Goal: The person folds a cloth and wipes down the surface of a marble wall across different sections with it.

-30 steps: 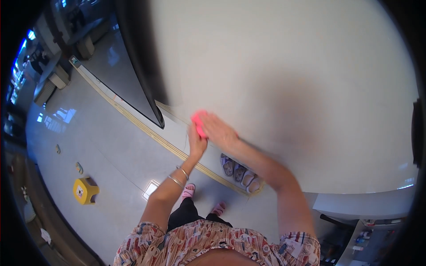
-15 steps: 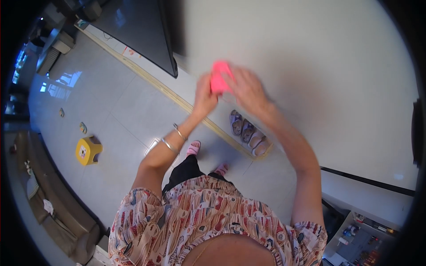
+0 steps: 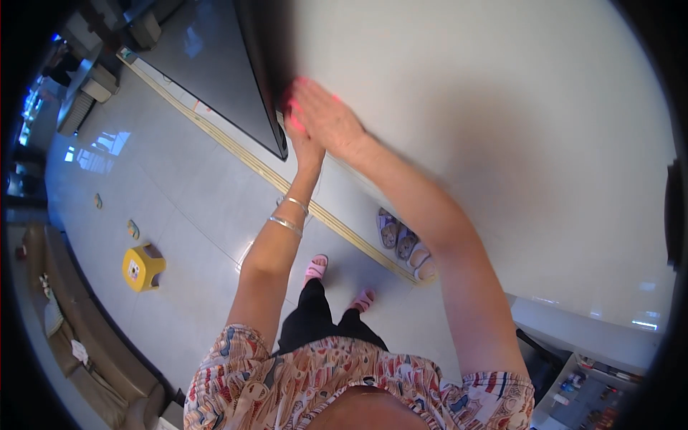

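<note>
High on the pale wall [image 3: 516, 93], close behind the edge of a large black television [image 3: 229, 93], both my hands are together on a small bright pink thing [image 3: 296, 115]. It could be a folded cloth or a sponge; my hands cover most of it. My right hand [image 3: 330, 118] lies over it with fingers stretched and side by side, and pink shows past their edges. From below, my left hand [image 3: 307, 149] grips its lower side, its fingers partly hidden. Two silver bangles [image 3: 287, 224] circle my left wrist and forearm.
Several sandals [image 3: 405, 240] stand on a ledge with a yellowish border [image 3: 337, 222]. A yellow stool [image 3: 143, 267], small slippers [image 3: 133, 229] and a brown sofa [image 3: 93, 344] are at the left. An open compartment of small items [image 3: 588, 394] sits at the lower right.
Both hands have moved left with the pink thing, toward the television and the wall behind its edge. My right hand now covers more of it.
</note>
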Available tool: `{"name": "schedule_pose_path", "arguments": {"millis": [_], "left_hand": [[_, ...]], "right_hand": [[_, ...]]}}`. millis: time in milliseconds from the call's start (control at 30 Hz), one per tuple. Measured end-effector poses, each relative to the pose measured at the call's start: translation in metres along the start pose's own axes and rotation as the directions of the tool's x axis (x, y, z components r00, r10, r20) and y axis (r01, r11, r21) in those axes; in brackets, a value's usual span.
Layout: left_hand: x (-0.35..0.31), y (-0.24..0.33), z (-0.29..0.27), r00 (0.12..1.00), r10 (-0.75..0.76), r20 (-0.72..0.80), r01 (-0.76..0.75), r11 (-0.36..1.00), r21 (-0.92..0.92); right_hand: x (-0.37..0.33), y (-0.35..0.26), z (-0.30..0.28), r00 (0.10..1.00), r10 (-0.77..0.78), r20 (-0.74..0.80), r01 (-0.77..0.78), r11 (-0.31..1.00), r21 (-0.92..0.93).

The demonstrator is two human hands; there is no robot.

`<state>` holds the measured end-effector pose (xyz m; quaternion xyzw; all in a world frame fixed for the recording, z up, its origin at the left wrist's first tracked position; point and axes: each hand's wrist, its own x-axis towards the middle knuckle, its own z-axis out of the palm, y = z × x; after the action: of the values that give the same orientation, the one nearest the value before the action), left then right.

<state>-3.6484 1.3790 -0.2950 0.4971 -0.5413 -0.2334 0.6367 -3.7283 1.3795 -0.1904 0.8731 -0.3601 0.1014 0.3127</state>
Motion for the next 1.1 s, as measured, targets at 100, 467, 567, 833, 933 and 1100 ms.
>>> {"name": "schedule_pose_path", "arguments": {"millis": [100,467,567,833,933,1100], "left_hand": [[-0.03,-0.043,0.006,0.971,-0.159,0.176,0.169,0.985,-0.042],[-0.198,-0.046,0.043,0.536,-0.687,0.49,0.841,0.485,-0.239],[-0.245,0.01,0.08,0.419,-0.673,0.609,0.908,0.307,-0.285],[-0.358,0.087,0.133,0.397,-0.593,0.701,0.914,0.327,-0.241],[-0.39,0.109,0.151,0.439,-0.605,0.664,0.881,0.433,-0.189],[-0.418,0.244,0.187,0.505,-0.567,0.651,0.862,0.293,-0.414]], "right_hand": [[-0.024,-0.028,0.042,0.976,-0.023,0.217,0.02,1.0,0.016],[-0.196,-0.075,0.069,0.823,0.045,0.566,-0.343,0.834,0.432],[-0.284,-0.063,0.06,0.754,0.133,0.644,-0.424,0.847,0.321],[-0.384,-0.017,-0.079,0.833,0.253,0.493,-0.446,0.834,0.325],[-0.406,0.001,-0.131,0.852,0.264,0.452,-0.417,0.865,0.28],[-0.478,0.042,-0.231,0.881,0.3,0.365,-0.37,0.918,0.139]]}}
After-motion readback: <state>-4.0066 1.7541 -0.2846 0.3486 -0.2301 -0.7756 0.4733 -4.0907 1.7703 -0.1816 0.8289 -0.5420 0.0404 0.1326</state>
